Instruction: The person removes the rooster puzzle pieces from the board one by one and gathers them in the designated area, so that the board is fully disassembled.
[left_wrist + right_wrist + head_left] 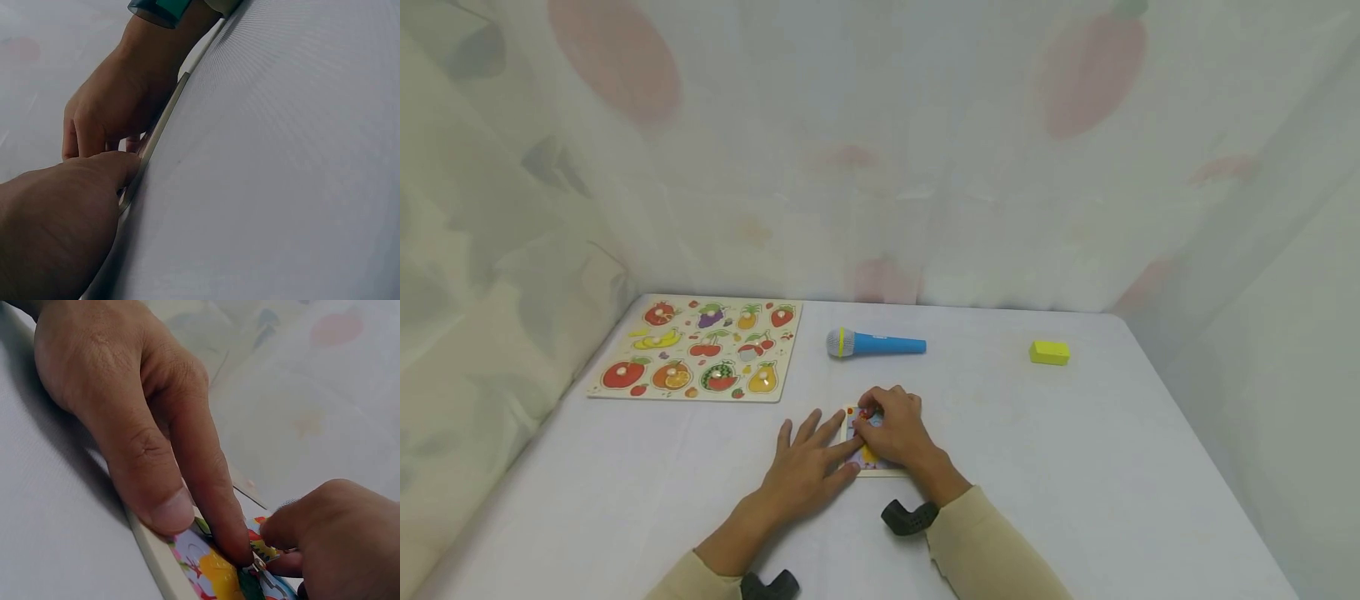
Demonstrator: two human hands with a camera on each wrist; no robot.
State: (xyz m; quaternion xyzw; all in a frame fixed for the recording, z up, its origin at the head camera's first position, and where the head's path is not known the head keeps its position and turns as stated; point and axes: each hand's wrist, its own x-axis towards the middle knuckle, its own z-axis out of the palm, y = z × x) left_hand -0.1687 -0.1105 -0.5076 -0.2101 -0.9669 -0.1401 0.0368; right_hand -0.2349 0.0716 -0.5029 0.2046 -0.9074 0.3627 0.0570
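A small jigsaw puzzle board (155,565) with a pale rim and a colourful printed picture lies on the table in front of the person. The left hand (805,475) is spread flat, its thumb (175,512) and index finger touching the board's left side. From the right, the right hand (898,433) reaches over the board, its thumb and index finger pinching a puzzle piece (267,551) printed in red and yellow. Much of the picture is hidden beneath the hands. In the left wrist view, the board's edge (164,119) shows between both hands.
Behind the hands lies a blue toy microphone (887,344) with a silver head. A wooden fruit puzzle (685,392) with knobbed pieces is at the back left. At the back right sits a yellow block (1049,352). Printed curtains (880,167) enclose the white table (1075,500).
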